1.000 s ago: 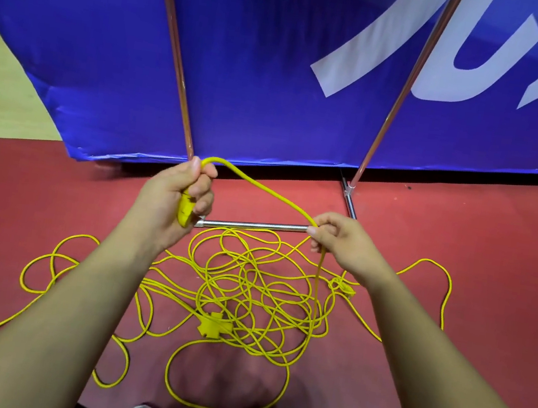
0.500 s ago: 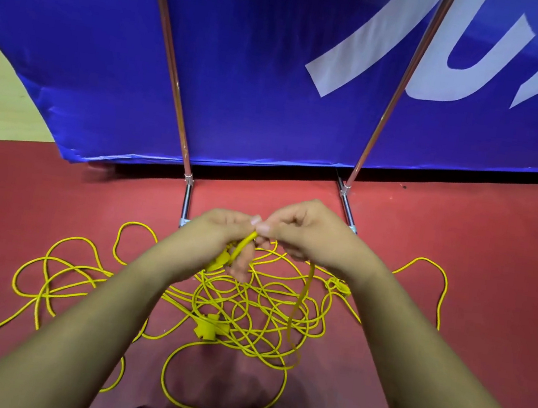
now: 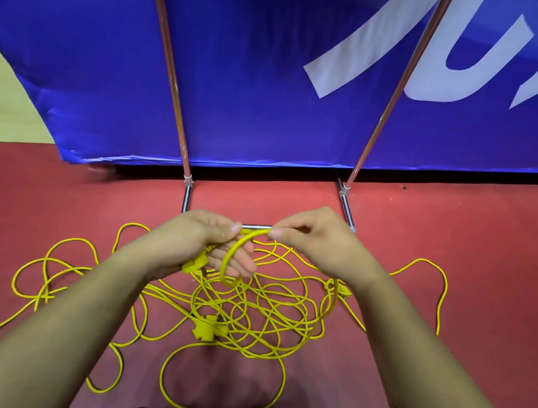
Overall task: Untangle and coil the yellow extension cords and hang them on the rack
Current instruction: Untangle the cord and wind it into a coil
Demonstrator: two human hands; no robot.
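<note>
Left hand (image 3: 206,247) grips first coil loop (image 3: 235,261); right hand (image 3: 317,241) pinches cord above tangle (image 3: 256,309). Risk: knot tightening if pulled.

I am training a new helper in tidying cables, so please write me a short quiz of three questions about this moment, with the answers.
1. True or false: the right hand is empty.
2. Where does most of the yellow cord lie? A) tangled on the red floor; B) on a table; C) in a box.
3. Besides the small loop, what does the left hand hold?

Key:
1. False. It pinches the yellow cord.
2. A.
3. A yellow plug end.
</note>
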